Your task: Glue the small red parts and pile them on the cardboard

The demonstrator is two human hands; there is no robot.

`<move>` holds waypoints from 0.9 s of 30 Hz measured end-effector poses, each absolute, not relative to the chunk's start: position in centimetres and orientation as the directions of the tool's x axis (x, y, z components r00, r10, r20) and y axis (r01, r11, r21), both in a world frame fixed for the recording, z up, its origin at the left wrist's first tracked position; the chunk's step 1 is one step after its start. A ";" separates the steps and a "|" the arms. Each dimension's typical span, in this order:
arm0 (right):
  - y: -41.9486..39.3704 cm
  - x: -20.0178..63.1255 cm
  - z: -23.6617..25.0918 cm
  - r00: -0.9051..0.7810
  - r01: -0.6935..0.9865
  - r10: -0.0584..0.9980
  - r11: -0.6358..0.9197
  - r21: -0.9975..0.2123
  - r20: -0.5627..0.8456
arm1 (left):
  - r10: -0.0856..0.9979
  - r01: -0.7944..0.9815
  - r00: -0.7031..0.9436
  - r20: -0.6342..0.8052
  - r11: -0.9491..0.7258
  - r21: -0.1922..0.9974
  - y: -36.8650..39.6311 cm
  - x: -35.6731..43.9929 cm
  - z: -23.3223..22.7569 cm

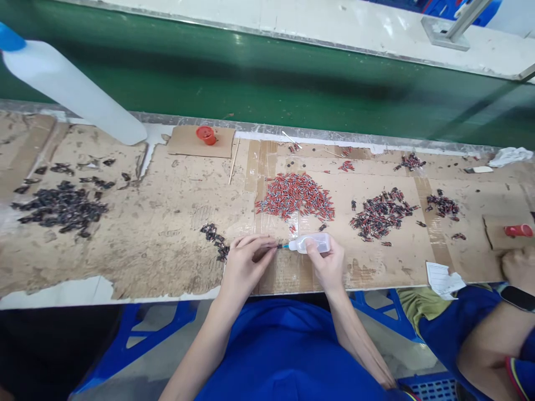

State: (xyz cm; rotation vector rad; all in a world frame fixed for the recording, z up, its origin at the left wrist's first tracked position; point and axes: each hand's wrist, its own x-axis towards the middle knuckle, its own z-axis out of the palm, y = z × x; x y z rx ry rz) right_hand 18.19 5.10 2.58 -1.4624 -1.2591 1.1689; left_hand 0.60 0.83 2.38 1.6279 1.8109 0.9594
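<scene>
My right hand (pixel 328 264) grips a small clear squeeze bottle (pixel 311 243) laid sideways, its blue nozzle pointing left. The nozzle tip meets a small dark part (pixel 273 245) pinched in the fingers of my left hand (pixel 246 262). Both hands hover over the near edge of the cardboard-covered bench (pixel 167 234). Just beyond them lies a pile of red and dark parts (pixel 295 196). A short row of dark parts (pixel 216 240) sits just left of my left hand.
A darker mixed pile (pixel 380 214) lies to the right, a large black pile (pixel 62 206) far left. A red cap (pixel 206 135) rests on a cardboard square, a white bottle (pixel 71 92) leans at upper left. A green conveyor belt (pixel 292 78) runs behind. Another person's arm (pixel 493 340) is at lower right.
</scene>
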 end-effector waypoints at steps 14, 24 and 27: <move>5.1 18.3 2.7 0.064 0.156 0.996 -0.074 -0.985 -0.065 | 0.985 0.609 -0.149 0.090 0.019 0.793 1.0 0.5 2.1; 5.1 18.1 2.5 0.049 0.190 0.996 -0.088 -0.978 -0.081 | 0.985 0.614 -0.153 0.079 0.032 0.789 0.9 0.5 2.1; 5.0 18.0 2.4 0.078 0.196 0.993 -0.102 -0.975 -0.088 | 0.987 0.612 -0.149 0.067 0.039 0.790 0.9 0.6 2.1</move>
